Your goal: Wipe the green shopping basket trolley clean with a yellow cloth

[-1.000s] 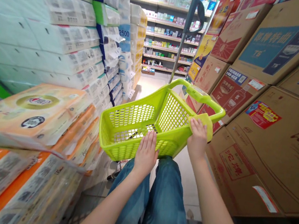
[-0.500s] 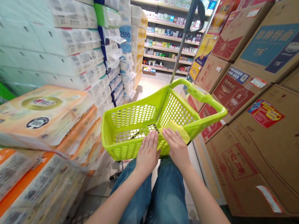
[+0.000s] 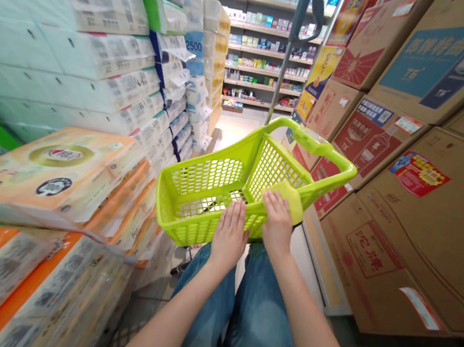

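Observation:
A lime-green shopping basket with perforated walls and a raised handle stands in front of my knees, on a wheeled frame that is mostly hidden. My left hand lies against its near side, fingers straight and together, fingertips at the rim. My right hand presses a yellow cloth onto the near rim, toward the handle end. The cloth drapes over the rim there, and its lower part is hidden behind my fingers. Inside, the basket's grid floor shows.
Stacked tissue packs rise on the left, with orange packs closer to me. Cardboard cartons wall off the right. A pole with a grey handle stands behind the basket. Stocked shelves close the far end.
My right hand and the yellow cloth have slid a little right along the rim, toward the handle end. My left hand has stayed in place. The view has shifted slightly.

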Tool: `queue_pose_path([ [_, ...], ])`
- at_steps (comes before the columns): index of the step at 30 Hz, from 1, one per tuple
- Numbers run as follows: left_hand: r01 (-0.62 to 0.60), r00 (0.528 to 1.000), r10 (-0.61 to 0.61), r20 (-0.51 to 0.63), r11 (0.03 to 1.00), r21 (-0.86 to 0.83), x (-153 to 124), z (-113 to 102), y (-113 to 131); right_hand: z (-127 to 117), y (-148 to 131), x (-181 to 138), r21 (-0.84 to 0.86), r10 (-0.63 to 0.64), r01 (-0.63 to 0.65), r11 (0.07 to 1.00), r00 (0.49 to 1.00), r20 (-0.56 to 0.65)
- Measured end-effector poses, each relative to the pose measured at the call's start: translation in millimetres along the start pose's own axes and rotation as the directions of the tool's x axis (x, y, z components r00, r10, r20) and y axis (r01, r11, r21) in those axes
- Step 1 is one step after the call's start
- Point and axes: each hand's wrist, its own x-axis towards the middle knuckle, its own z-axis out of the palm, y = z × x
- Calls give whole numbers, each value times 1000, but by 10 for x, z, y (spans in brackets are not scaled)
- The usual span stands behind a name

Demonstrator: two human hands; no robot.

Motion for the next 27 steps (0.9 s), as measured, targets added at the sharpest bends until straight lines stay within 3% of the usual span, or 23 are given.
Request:
queue_pose_path([
  [3, -11, 1000, 11, -11, 1000, 15, -7, 17, -18, 178, -338, -131, 78, -41, 38, 996, 998, 46],
  [6, -18, 1000, 18, -8, 1000, 19, -4, 9, -20, 182, -381, -164, 81, -81, 76, 994, 995, 65],
  [10, 3, 1000, -3, 17, 1000, 18, 4, -17, -1, -19, -60, -109, 49, -201, 196, 979, 972, 122],
  [12, 3, 1000, -3, 21, 1000, 17, 4, -19, 3, -171, 191, -41, 6, -201, 202, 979, 974, 104],
  [16, -9, 1000, 9, 14, 1000, 6, 0, -4, -7, -445, 666, 174, -89, -81, 78, 993, 996, -31],
  [19, -5, 1000, 5, 9, 1000, -4, 1, 3, -10, -484, 766, 289, -113, 31, -47, 992, 990, -140],
  [22, 2, 1000, -2, 7, 1000, -14, 0, 6, -6, -327, 529, 248, -118, 84, -101, 988, 986, -144],
  [27, -7, 1000, 7, -8, 1000, 0, -8, 19, -15, 77, -184, -36, 8, 1, -1, 1000, 1000, 21],
])
